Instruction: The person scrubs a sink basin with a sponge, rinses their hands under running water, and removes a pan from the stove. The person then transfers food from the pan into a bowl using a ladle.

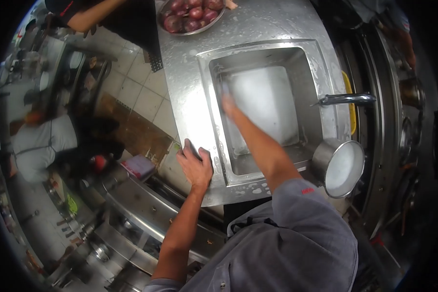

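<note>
My left hand point(195, 165) rests on the front left edge of the steel counter point(187, 73), thumb and fingers apart, with nothing held. My right hand point(228, 103) reaches down into the sink point(304, 78), close to its left inner wall. Motion smears its fingers, so whether they hold anything is unclear. A bright, pale area covers the sink's bottom. Above the basin's right rim juts a chrome faucet point(348, 99). By the near right corner of the sink, a metal pot point(321, 163) with a pale inside stands tilted.
A metal bowl of red onions point(192, 12) sits at the counter's far end. Another person's arm point(95, 17) is beside it. On the left, a person in a light shirt point(46, 141) bends near a steel bench point(136, 204). Something yellow point(349, 107) lies behind the faucet.
</note>
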A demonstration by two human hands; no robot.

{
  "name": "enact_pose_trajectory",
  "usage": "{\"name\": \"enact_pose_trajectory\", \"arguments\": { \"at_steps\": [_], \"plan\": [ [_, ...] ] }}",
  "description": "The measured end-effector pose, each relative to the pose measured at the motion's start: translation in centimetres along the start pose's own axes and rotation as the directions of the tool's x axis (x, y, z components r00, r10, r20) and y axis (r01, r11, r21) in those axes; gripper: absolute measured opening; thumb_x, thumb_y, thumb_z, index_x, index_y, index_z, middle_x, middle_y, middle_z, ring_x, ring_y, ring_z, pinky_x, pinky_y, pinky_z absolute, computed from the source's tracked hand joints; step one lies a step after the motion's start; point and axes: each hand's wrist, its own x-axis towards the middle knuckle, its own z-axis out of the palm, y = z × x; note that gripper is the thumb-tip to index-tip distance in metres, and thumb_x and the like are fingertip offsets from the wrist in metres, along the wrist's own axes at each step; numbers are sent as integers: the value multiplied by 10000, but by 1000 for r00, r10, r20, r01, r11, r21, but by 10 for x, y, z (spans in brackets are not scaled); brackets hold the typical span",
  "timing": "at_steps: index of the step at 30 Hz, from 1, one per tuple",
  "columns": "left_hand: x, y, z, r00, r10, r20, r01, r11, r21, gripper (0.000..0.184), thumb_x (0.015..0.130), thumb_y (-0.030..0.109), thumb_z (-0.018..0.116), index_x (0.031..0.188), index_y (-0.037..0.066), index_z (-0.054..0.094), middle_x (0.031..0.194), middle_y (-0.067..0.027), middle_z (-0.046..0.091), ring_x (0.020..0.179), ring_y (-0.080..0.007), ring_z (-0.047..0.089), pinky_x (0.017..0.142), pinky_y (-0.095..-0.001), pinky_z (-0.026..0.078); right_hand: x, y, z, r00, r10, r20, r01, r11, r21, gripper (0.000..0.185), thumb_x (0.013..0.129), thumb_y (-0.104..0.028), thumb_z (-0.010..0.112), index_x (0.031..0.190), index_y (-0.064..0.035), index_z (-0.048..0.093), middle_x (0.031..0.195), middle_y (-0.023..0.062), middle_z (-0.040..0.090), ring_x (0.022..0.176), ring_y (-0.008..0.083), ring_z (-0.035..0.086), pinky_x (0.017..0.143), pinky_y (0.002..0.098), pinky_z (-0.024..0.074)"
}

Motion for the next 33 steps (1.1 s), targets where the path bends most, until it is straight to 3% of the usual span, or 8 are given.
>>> {"name": "enact_pose_trajectory", "arguments": {
  "at_steps": [4, 10, 18, 24, 28, 30, 32, 33],
  "plan": [
    [3, 5, -1, 999, 32, -18, -32, 999, 15, 595, 911, 279, 567, 1426, 21, 419, 1251, -306, 437, 1155, -474, 457, 997, -533, 388, -105, 29, -28, 856, 474, 205, -486, 874, 10, 540, 1010, -412, 343, 1424, -66, 321, 1417, 194, 384, 1284, 346, 374, 1032, 519, 338],
    [7, -1, 8, 997, 62, -37, -60, 997, 57, 585, 909, 272, 564, 1414, 9, 431, 1249, -300, 440, 1140, -466, 468, 981, -529, 397, 82, -20, -7, 988, 148, 39, -137, 969, -204, 366, 967, -231, 418, 1178, -9, 617, 1107, 215, 643, 971, 365, 636, 806, 523, 519],
    [7, 5, -1, 1000, 28, 2, -28, 999, 38, 611, 910, 302, 563, 1428, 10, 419, 1258, -314, 435, 1164, -472, 453, 991, -531, 392, -92, -7, -41, 756, 552, 352, -613, 786, 83, 587, 980, -518, 488, 1484, -222, 434, 1517, 30, 399, 1367, 208, 382, 1012, 550, 419],
    [5, 6, -2, 1000, 24, 2, -24, 999, 44, 610, 911, 301, 560, 1425, 3, 423, 1269, -310, 431, 1170, -468, 454, 1002, -519, 387, -43, -87, -29, 968, 148, 202, -231, 842, 488, 399, 952, -364, 551, 1288, -148, 554, 1303, 73, 566, 1234, 236, 498, 1021, 526, 414],
    [4, 12, -6, 999, 44, -18, -44, 999, 2, 559, 905, 248, 541, 1363, -62, 457, 1235, -286, 470, 1147, -449, 467, 1015, -503, 371, -15, -174, -42, 990, 47, 131, -129, -44, 991, 282, 959, -350, 501, 1144, -142, 548, 1125, 75, 600, 1062, 272, 531, 941, 545, 437],
    [0, 11, -5, 999, 34, -19, -35, 999, -24, 553, 901, 237, 545, 1356, -66, 461, 1229, -282, 477, 1137, -447, 470, 1012, -498, 373, 10, -160, -69, 973, -90, 210, -218, -83, 972, 314, 946, -407, 496, 1111, -142, 538, 1074, 68, 586, 1004, 269, 519, 916, 551, 439],
    [3, 3, -2, 998, 55, -13, -55, 998, 2, 598, 910, 287, 563, 1406, -24, 438, 1250, -300, 443, 1155, -459, 467, 1003, -511, 389, 27, -141, -137, 988, 119, -93, 92, 9, 996, 330, 850, -352, 619, 1074, -119, 555, 1016, 106, 596, 989, 332, 538, 940, 650, 409],
    [4, 2, -1, 1000, 25, -5, -25, 1000, -12, 601, 906, 289, 568, 1412, -8, 437, 1254, -303, 442, 1163, -458, 466, 1002, -513, 396, 68, -88, -193, 978, -131, -162, 175, 96, 980, 388, 888, -364, 577, 1175, -106, 536, 1125, 105, 594, 1044, 315, 556, 987, 629, 406]
  ]
}}
